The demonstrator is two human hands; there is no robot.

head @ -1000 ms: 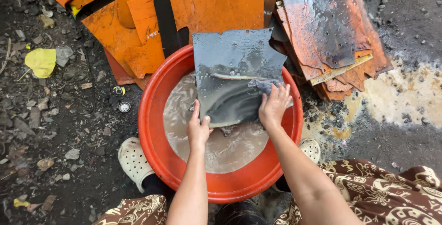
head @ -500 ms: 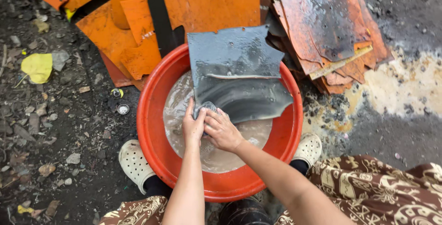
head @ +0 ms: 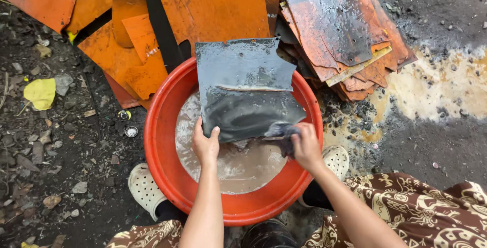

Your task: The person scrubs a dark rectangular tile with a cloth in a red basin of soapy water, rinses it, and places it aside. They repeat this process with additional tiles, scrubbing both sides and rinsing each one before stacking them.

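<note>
Dark grey sheet-metal panel [head: 243, 88]: flat, wet, glossy, roughly rectangular with a ragged right edge and a raised horizontal seam across the middle. Long axis running near to far; near end dipped into the basin, far end tilted up and leaning over the far rim.

Round red plastic basin [head: 167, 177] on dark gravel ground [head: 66, 151], holding murky grey-brown water [head: 238, 164] with foam.

Left hand [head: 205, 144]: grip pinching the panel's near left corner, thumb on top, fingers beneath.

Right hand [head: 304, 146]: grip closed around a dark wet rag [head: 281, 134], pressed against the panel's near right edge.

Stacked rusty orange metal sheets [head: 218, 9] far of the basin, some smeared grey. White perforated clogs [head: 144, 187] at either side of the basin. Yellow leaf [head: 40, 93] at left.
</note>
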